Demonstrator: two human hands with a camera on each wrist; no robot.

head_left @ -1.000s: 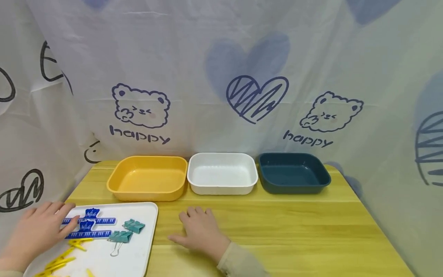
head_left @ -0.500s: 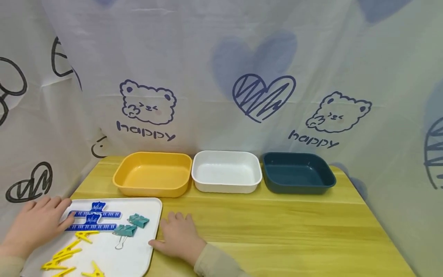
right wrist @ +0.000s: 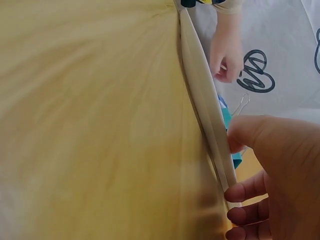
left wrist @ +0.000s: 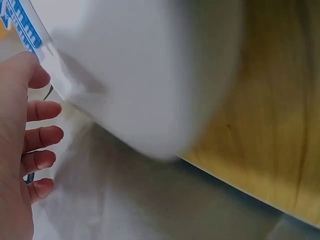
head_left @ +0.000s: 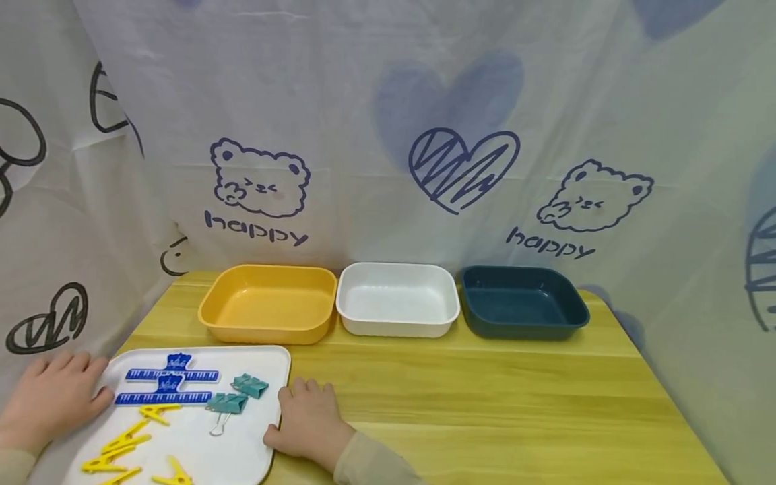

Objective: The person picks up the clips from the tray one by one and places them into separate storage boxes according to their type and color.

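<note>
A white tray (head_left: 242,451) lies on the wooden table, at the left in the head view. On it are two blue piano-keyboard clips (head_left: 166,397), two teal binder clips (head_left: 227,403) and several yellow clothespins (head_left: 172,471). My left hand (head_left: 57,397) is at the tray's left edge, fingers spread loosely, with the thumb close to the rim. In the left wrist view its fingers (left wrist: 45,135) are apart from the thumb and hold nothing. My right hand (head_left: 312,421) holds the tray's right rim; the right wrist view shows the thumb on one side and fingertips on the other.
Along the table's back edge stand a yellow bin (head_left: 267,335), a white bin (head_left: 397,328) and a dark teal bin (head_left: 524,331), side by side. A printed curtain (head_left: 364,215) hangs behind them. Bare wooden tabletop (head_left: 485,404) spans the right.
My right hand has moved left to the tray's right rim. The tray with its clips has since shifted slightly right, while my left hand has drawn back a little to the left.
</note>
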